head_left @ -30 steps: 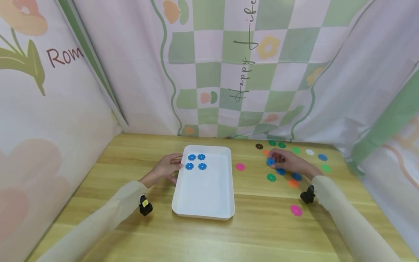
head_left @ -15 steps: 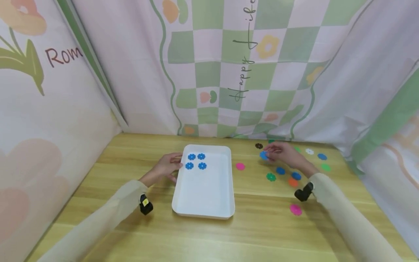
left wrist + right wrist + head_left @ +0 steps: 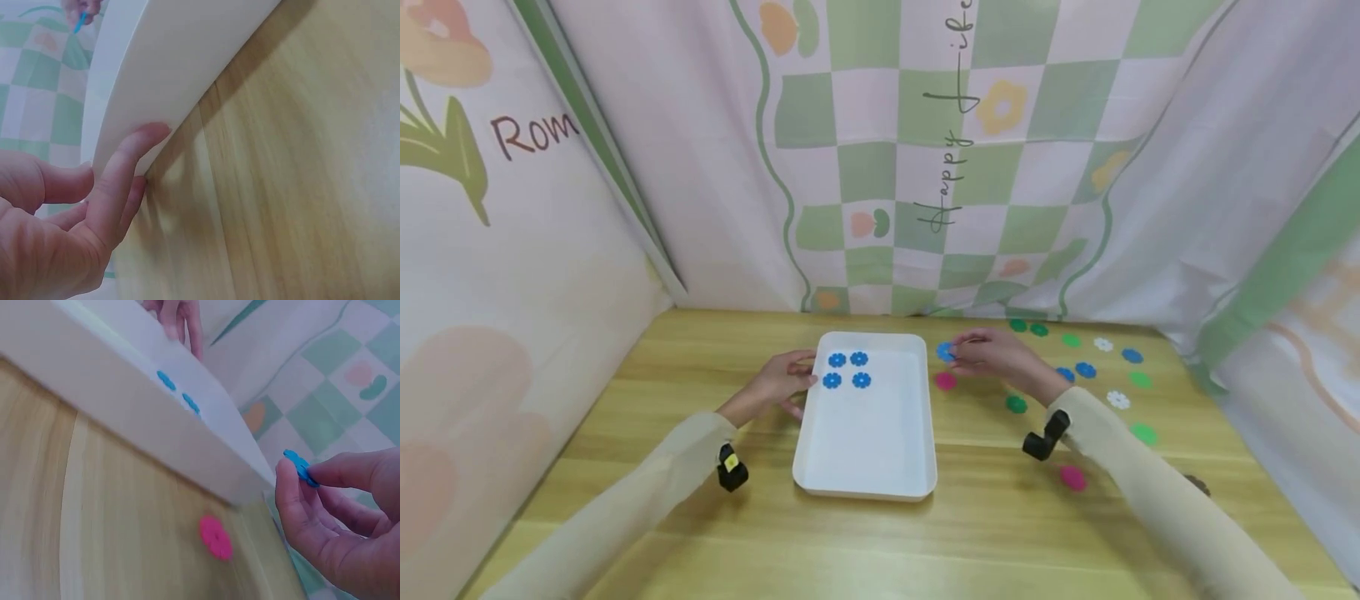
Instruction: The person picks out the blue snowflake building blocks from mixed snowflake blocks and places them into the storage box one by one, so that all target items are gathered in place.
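Pinching blue disc (image 3: 945, 352) in right grip (image 3: 1000, 358), left grip (image 3: 771, 385) loose against tray (image 3: 867, 442), I judge this placing step next needs leftward reach.

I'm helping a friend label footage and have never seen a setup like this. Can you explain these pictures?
There is no robot here, just a person's two bare hands. The wide picture comes from a camera worn on the head, looking forward and down; the two close-ups come from cameras worn on the left and right wrists.

On the wooden table stands a white tray with four blue flower-shaped discs in it. A pink disc lies just right of the tray, and more discs in several colours are scattered farther right.

The left hand touches the tray's outer side. The right hand pinches another blue disc between thumb and finger.
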Demonstrator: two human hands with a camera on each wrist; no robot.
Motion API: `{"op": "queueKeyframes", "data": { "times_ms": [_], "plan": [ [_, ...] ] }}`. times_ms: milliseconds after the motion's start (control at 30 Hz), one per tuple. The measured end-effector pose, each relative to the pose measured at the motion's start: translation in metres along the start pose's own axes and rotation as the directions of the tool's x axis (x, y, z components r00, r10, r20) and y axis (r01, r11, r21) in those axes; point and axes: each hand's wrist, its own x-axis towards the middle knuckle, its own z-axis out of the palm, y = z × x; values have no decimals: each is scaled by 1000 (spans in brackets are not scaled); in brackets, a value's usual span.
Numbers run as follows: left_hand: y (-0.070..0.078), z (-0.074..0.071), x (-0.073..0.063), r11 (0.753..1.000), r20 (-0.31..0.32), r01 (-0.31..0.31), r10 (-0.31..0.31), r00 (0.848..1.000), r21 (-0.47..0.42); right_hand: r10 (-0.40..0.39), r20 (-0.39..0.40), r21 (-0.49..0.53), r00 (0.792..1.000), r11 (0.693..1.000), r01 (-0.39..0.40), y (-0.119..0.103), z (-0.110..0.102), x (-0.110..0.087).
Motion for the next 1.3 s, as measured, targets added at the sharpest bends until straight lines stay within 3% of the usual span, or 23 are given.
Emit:
{"op": "queueKeyframes", "data": {
  "times_ms": [200, 433, 700, 1067, 1300],
  "plan": [
    [-2, -1, 0, 1000, 11, -2, 2, 1000, -5, -5, 66, -4, 998, 1000, 5, -15, 26, 15],
    [1, -1, 1, 1000, -11, 15, -15, 1000, -11, 62, 2, -94, 998, 994, -62, -27, 64, 38],
    [0, -1, -2, 1000, -12, 0, 0, 1000, -3, 68, 104, -128, 992, 990, -54, -36, 105, 61],
    [4, -4, 0, 1000, 3, -13, 13, 1000, -8, 164, 142, -263, 976, 957, -122, -28, 145, 83],
    [8, -12, 1, 999, 94, 32, -32, 995, 0, 182, 189, -302, 965, 946, -119, -20, 161, 84]
  ]
}}
